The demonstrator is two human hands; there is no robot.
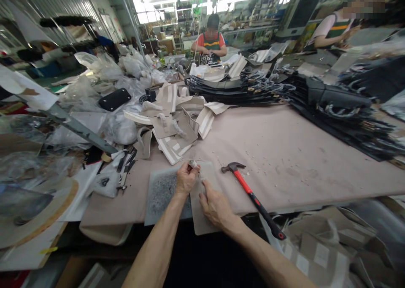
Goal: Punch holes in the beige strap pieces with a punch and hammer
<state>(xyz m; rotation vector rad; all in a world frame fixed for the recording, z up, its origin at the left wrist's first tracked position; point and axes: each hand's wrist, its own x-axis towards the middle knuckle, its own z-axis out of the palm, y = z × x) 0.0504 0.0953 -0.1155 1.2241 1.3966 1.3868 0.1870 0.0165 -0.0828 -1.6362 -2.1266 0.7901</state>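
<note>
My left hand [186, 179] is closed in a pinch on a small whitish piece [192, 164] held upright on a beige flat panel [205, 222] at the table's near edge. My right hand [216, 205] rests just right of it, fingers curled and pressing down on the same panel. Under the panel lies a scuffed grey cutting pad [160, 193]. A hammer [253, 197] with a red and black handle lies on the table to the right of my right hand, head pointing away from me.
A heap of beige and white cut pieces [174, 119] lies behind my hands. Stacks of black parts [332, 106] fill the right and back. Clear plastic bags [117, 72] pile up at the left. Two people work at the far end. More beige pieces [322, 245] sit below the table edge.
</note>
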